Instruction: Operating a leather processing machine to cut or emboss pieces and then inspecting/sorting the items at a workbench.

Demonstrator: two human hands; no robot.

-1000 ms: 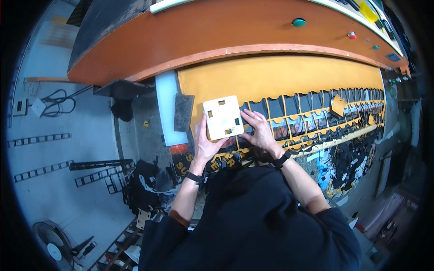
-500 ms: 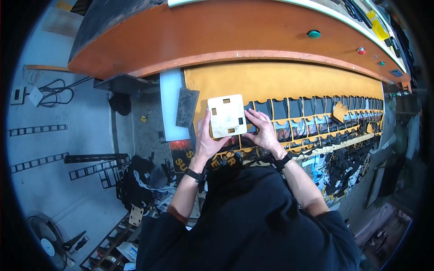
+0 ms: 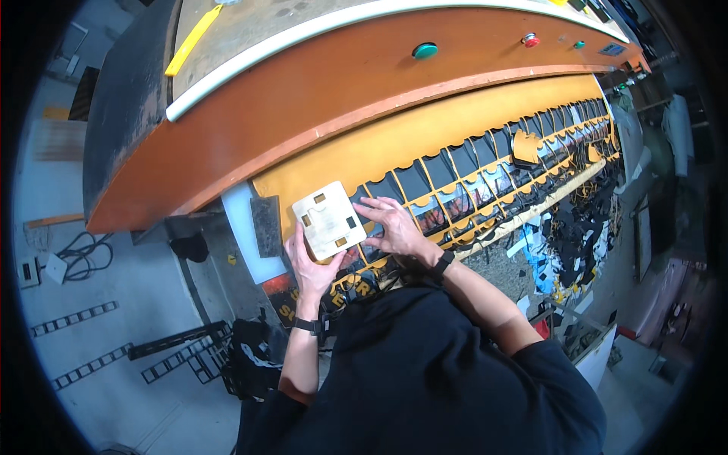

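A cream, rounded-square cutting die block (image 3: 327, 220) with small rectangular openings lies over the left end of a yellow sheet (image 3: 425, 140). My left hand (image 3: 309, 265) grips its lower left corner, thumb along the lower edge and fingers along the left side. By the block's right edge is my right hand (image 3: 394, 226), its fingers stretched and apart, fingertips at or touching the edge. Rows of cut-outs leave a thin yellow lattice (image 3: 455, 186) right of the block. A dark grey flat piece (image 3: 266, 227) lies to the left.
Beyond the sheet stands an orange machine beam (image 3: 318, 114) with a green button (image 3: 425, 51) and a red button (image 3: 530, 40). A yellow-handled cutter (image 3: 193, 39) rests on top. A loose yellow piece (image 3: 525, 147) sits on the lattice. Dark scraps (image 3: 580, 243) litter the floor at right.
The whole view has turned and shifted, so the beam now slants and the block appears lower left. Both hands stay at the block, in nearly the same places on it.
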